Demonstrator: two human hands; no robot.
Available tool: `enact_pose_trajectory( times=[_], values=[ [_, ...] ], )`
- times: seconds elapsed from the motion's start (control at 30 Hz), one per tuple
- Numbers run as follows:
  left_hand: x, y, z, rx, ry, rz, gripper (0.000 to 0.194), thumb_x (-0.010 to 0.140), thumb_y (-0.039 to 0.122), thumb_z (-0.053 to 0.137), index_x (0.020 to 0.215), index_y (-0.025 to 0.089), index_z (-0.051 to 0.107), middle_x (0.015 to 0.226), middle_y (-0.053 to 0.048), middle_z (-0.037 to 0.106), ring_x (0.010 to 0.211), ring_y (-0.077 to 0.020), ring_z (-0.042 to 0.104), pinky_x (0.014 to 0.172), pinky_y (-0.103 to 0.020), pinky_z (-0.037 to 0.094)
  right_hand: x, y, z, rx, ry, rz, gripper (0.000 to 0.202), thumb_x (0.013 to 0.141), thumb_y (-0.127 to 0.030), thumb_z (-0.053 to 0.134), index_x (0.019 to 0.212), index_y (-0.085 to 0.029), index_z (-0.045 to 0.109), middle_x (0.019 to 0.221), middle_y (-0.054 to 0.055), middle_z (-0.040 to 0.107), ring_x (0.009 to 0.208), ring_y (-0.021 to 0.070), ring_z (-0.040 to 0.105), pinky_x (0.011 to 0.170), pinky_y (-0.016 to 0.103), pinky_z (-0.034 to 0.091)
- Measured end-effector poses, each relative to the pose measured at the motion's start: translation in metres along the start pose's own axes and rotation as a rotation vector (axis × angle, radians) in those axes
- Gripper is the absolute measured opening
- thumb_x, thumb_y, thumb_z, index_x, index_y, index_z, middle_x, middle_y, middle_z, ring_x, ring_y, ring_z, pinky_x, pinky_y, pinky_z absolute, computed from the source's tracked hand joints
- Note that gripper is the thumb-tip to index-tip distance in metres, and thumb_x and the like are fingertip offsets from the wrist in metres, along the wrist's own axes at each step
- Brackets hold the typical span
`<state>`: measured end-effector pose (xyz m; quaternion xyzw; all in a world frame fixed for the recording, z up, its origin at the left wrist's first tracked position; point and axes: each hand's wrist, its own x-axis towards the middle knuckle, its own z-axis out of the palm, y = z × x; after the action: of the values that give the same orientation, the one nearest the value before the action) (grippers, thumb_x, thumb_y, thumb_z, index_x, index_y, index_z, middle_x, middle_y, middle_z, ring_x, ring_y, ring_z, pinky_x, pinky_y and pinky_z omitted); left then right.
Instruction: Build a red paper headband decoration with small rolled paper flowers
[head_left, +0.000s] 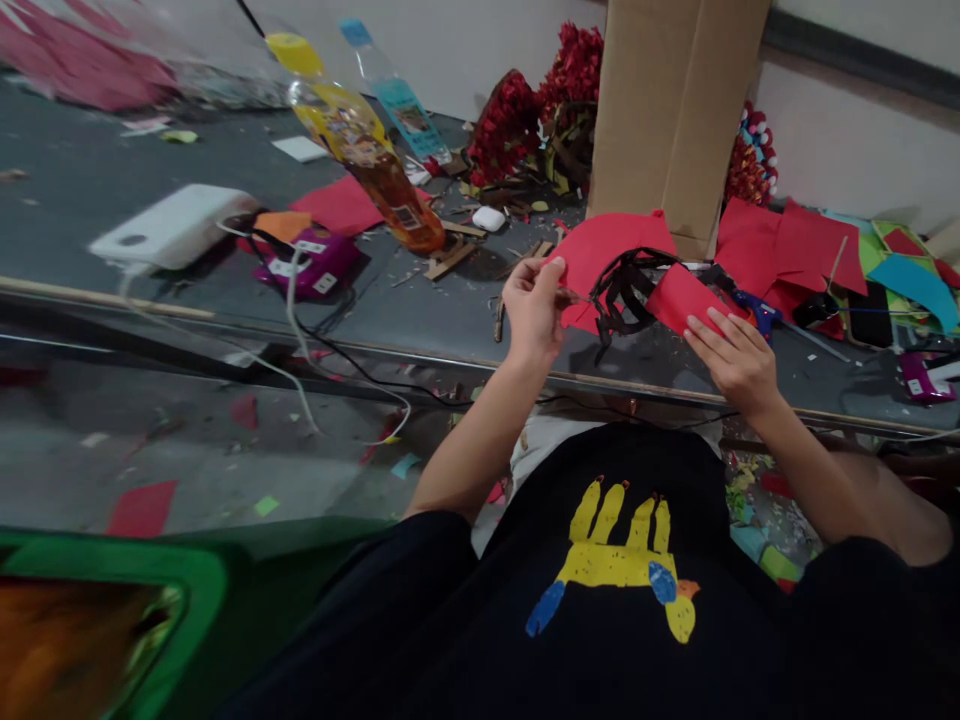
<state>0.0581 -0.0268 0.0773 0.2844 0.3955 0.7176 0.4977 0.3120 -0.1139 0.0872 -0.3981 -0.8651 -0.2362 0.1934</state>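
A small red paper rectangle is being held right of centre in the frame by the right hand, whose grip is grasping its near edge; the fingers are being spread over its upper face, while the thumb is being hidden. A thin dark piece is being pinched in the left hand; whether it is being joined to the tangled black strips beside it cannot be told. Behind these strips, a curved red sheet is being overlapped. The grey surface is being crossed by scraps and cables. At top centre-right, a cardboard panel is being flanked by dark red flowers. Towards the upper left, a yellow-capped bottle and a blue-capped bottle are being supported, with a white box and a purple device being placed farther left. At right, red sheets are being piled near a blue paper strip.
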Motion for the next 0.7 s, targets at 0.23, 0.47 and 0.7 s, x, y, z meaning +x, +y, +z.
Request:
enact_pose_trajectory(
  times=[0.23,0.47,0.7],
  values=[
    [-0.001,-0.003,0.002,0.013,0.009,-0.017,0.035,0.064,0.034,0.075,0.064,0.02,0.043,0.049,0.01,0.046,0.036,-0.0029,0.045,0.04,-0.014,0.04,0.0,-0.003,-0.003,0.005,0.051,0.018,0.042,0.091,-0.012,0.042,0.127,-0.027,0.056,0.129,0.0,0.062,0.129,0.0164,0.049,0.106,0.035,0.042],
    [0.0,-0.009,0.003,-0.052,0.008,0.018,0.037,0.057,0.034,0.077,0.067,0.019,0.045,0.05,0.011,0.047,0.037,-0.0033,0.046,0.039,-0.015,0.041,-0.005,-0.013,0.01,-0.048,0.087,0.039,0.044,0.09,-0.007,0.038,0.127,-0.02,0.057,0.127,0.005,0.063,0.126,0.016,0.052,0.105,0.033,0.041],
    [0.012,-0.039,-0.007,-0.018,0.023,-0.103,0.04,0.057,0.038,0.076,0.073,0.019,0.045,0.051,0.011,0.051,0.039,-0.0051,0.054,0.046,-0.016,0.045,-0.008,-0.019,0.055,-0.008,-0.04,0.139,0.045,0.089,-0.007,0.035,0.125,-0.02,0.059,0.131,0.006,0.06,0.125,0.0179,0.054,0.102,0.033,0.043]
  ],
)
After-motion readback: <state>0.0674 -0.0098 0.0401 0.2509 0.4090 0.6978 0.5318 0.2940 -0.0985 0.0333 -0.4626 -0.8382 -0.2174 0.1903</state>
